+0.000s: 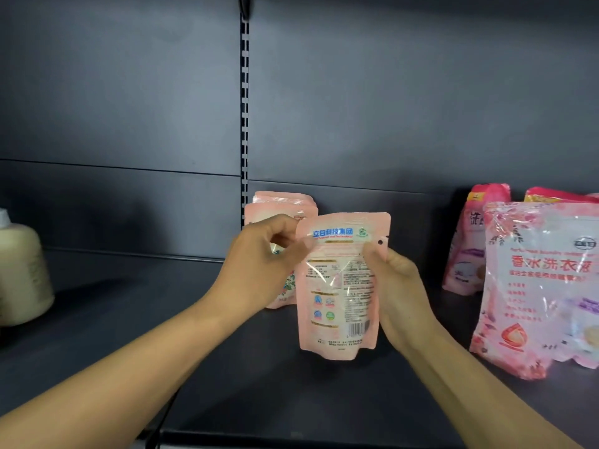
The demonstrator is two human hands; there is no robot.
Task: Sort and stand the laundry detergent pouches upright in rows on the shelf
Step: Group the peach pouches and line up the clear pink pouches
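Holding a small pink pouch [340,286] w/ both hands, left hand [259,264] & right hand [395,286] pinching its sides, back label facing us; next prob. turn it & stand it by the pink row [285,205] at 11 o'clock.

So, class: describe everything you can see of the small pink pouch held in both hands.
The small pink pouch is glossy plastic film, upright, its printed back facing the camera: blue lettering on top, fine text, round icons, a barcode low right, a small hole at its right edge. The left hand pinches its upper left edge, the right hand its right side, above the dark shelf.
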